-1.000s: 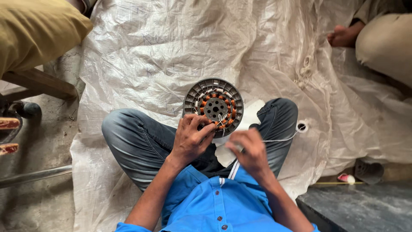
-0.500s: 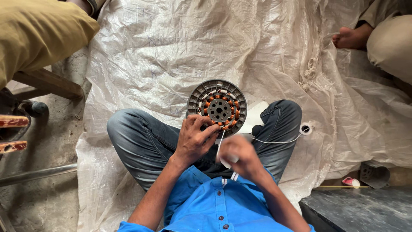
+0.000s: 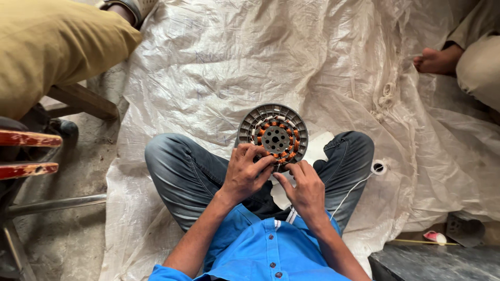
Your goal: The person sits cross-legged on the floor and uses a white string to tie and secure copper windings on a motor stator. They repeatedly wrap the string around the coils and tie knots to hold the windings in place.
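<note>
Head view: stator, round and grey with copper coils, stands tilted between the crossed knees on a white sheet. Left hand grips its near-left rim, fingers curled onto it. Right hand touches the lower rim, fingers pinched together on a white thread that runs to a spool just beside the right knee.

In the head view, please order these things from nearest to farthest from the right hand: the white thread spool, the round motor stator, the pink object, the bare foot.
From the right hand:
1. Round motor stator, touched, just above the hand.
2. White thread spool, to the right on the sheet.
3. Pink object, lower right on the floor.
4. Bare foot, top right.
</note>
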